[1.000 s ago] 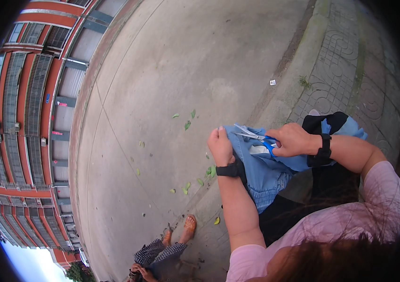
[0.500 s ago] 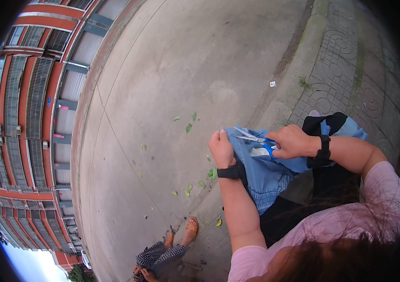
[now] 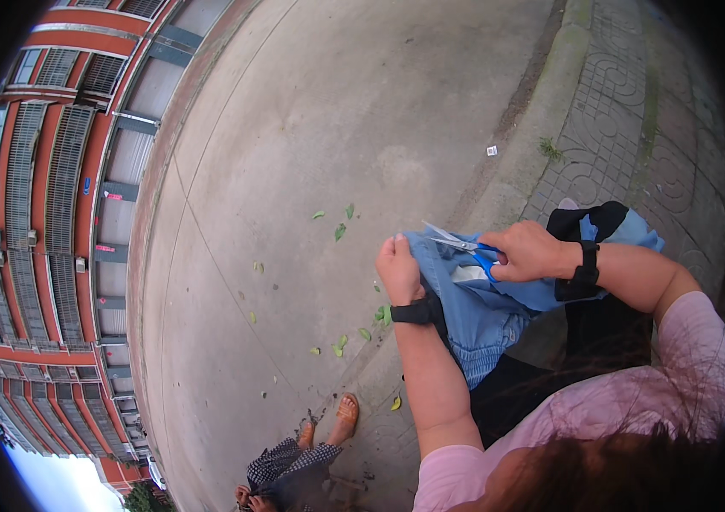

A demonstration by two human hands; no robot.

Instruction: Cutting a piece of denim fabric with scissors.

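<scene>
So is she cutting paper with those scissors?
No, the right hand works blue-handled scissors on blue cloth, not paper.

Garment (image 3: 482,311): blue denim cloth, matt. Scissors (image 3: 465,246): bright metal blades, glossy blue plastic handles. Pavement (image 3: 337,128): rough matt concrete.

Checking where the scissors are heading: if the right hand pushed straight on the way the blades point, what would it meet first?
Probably the blue fabric under the scissors, then the left hand gripping its edge; depth is unclear.
</scene>
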